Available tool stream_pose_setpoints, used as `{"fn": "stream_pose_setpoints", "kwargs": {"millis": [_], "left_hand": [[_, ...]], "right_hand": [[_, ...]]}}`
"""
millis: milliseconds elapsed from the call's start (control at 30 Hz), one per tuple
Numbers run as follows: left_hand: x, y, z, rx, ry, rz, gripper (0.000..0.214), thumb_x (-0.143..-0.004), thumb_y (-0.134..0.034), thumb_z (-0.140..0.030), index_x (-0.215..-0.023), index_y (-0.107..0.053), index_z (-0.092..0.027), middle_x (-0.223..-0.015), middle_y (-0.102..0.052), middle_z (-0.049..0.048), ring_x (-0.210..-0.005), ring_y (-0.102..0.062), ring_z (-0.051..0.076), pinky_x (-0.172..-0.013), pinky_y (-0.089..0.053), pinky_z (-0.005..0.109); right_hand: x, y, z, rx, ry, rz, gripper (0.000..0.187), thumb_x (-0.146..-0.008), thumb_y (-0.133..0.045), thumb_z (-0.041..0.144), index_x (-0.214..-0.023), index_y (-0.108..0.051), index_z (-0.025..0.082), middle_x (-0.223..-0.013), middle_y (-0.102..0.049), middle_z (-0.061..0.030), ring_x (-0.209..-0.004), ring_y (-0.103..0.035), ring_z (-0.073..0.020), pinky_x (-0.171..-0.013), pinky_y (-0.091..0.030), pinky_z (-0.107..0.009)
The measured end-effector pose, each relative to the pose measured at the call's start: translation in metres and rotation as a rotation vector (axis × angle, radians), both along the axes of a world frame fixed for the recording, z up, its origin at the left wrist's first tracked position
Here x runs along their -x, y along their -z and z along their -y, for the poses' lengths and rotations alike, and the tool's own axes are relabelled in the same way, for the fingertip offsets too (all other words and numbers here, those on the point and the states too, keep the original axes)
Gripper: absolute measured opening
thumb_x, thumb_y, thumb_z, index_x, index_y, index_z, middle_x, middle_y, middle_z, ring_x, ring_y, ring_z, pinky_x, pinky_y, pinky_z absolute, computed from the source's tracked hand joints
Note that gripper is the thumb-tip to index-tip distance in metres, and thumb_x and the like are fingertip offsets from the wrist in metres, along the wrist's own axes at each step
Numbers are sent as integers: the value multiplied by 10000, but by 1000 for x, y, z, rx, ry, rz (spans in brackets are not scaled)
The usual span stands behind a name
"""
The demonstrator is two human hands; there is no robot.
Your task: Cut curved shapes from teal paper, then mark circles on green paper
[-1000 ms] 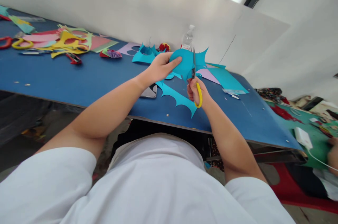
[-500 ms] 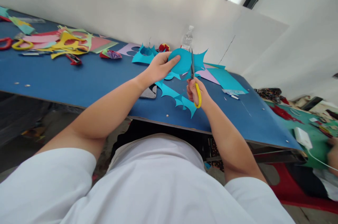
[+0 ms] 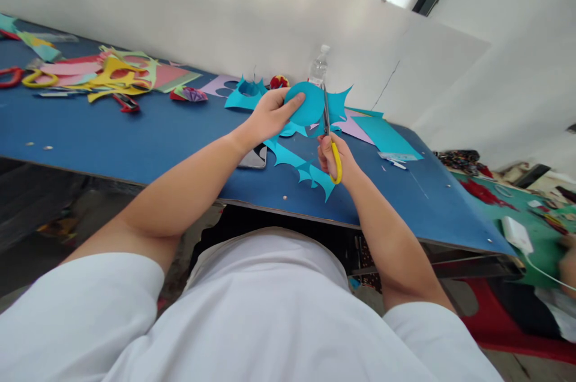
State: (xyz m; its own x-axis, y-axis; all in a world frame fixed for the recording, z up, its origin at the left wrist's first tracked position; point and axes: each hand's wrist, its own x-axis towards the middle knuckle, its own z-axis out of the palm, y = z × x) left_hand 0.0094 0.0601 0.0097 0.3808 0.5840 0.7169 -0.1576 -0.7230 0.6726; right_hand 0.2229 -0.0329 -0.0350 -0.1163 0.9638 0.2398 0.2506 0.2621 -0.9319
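Our left grip [image 3: 270,115] pinches the paper [image 3: 308,105] above the tabletop [image 3: 135,136] while our right grip [image 3: 327,159] clasps the scissors [image 3: 325,118], blades in it.

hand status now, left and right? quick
Left hand: closed, holding the teal paper, thumb on top.
Right hand: closed, holding the scissors, blades at the paper.

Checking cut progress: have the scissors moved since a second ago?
Yes, slightly: the scissors shifted left, blade tips closer to the water bottle.
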Motion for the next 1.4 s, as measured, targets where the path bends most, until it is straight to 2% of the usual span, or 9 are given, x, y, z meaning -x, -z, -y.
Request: {"fn": "stream_pose_setpoints", "kwargs": {"millis": [233,400,600,767,1033,1200,1400], "left_hand": [[1,6,-7,24,22,-26,733,-1022,-737,-893,-750,-484,-261,-630,-410,-51,-560,-385,114,-508,-306,290],[-3,14,-5,-12,109,-87,779,-952,-805,-922,-723,-484,-250,-593,-438,-54,-536,-378,97,-490,-280,279],[-4,18,-2,-28,61,-148,764,-1042,-747,-857,-674,-485,-241,-557,-466,-32,-517,-403,101,-490,-303,280],[-5,17,-2,-16,33,-124,720,-1054,-767,-791,-682,-482,-245,-564,-445,-40,-515,-370,96,-485,-284,283],[-3,15,-2,-63,-3,-159,633,-1080,-780,-594,-673,-441,-246,-562,-423,-45,-524,-345,102,-509,-267,302],[-1,12,-1,-74,5,-145,583,-1052,-784,-543,-676,-450,-247,-572,-402,-53,-553,-352,105,-532,-289,298],[2,10,0,-49,15,-209,563,-1046,-778,-500,-662,-457,-243,-560,-435,-44,-533,-372,99,-522,-278,292]], "right_hand": [[0,2,-3,10,26,-20,1017,-599,-654,1250,-932,-476,306,-598,-354,99,-482,-348,-123,-471,-279,-326],[-1,4,-4,6,-15,-53,989,-648,-671,1228,-943,-443,312,-623,-326,90,-495,-374,-138,-482,-287,-330],[1,5,-4,20,0,-56,996,-620,-676,1234,-919,-439,314,-616,-321,100,-483,-357,-132,-468,-272,-322],[2,4,-2,9,4,-53,984,-626,-689,1223,-924,-479,309,-618,-381,97,-480,-373,-123,-462,-279,-315],[3,3,-1,24,-20,-60,1000,-624,-667,1234,-931,-442,309,-651,-348,97,-493,-341,-113,-452,-233,-319],[4,2,-3,40,-34,-98,1042,-556,-707,1235,-948,-434,309,-663,-334,111,-491,-321,-102,-464,-264,-309],[2,4,-4,23,-26,-96,1019,-589,-702,1227,-962,-469,308,-678,-369,92,-523,-380,-124,-474,-305,-297]]}}
